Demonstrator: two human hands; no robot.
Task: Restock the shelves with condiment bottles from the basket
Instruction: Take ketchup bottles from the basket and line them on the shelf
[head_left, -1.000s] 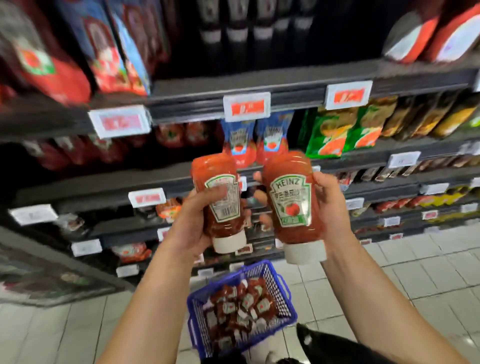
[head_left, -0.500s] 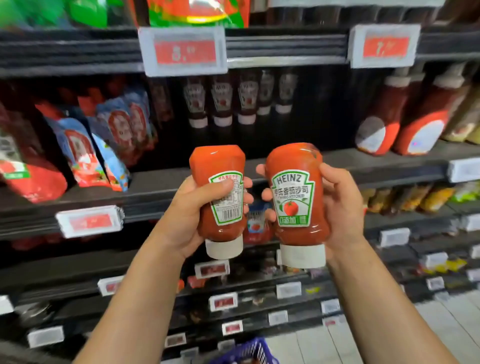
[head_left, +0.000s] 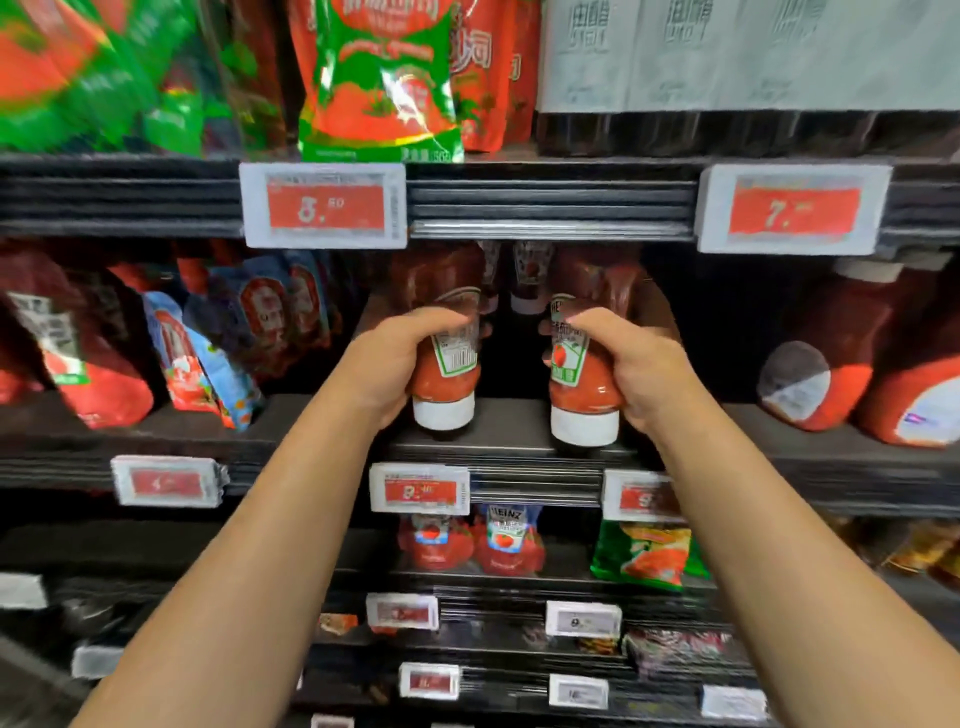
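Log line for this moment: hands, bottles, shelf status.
left hand: grips left ketchup bottle | right hand: grips right ketchup bottle | both cap-down at shelf front | not released

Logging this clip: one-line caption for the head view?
Left hand and right hand set two cap-down red plastic ketchup bottles onto a dark shelf.

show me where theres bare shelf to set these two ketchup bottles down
Bare dark shelf lies between the blue sauce pouches on the left and the big red ketchup bottles on the right, under both held bottles. Either side is crowded.
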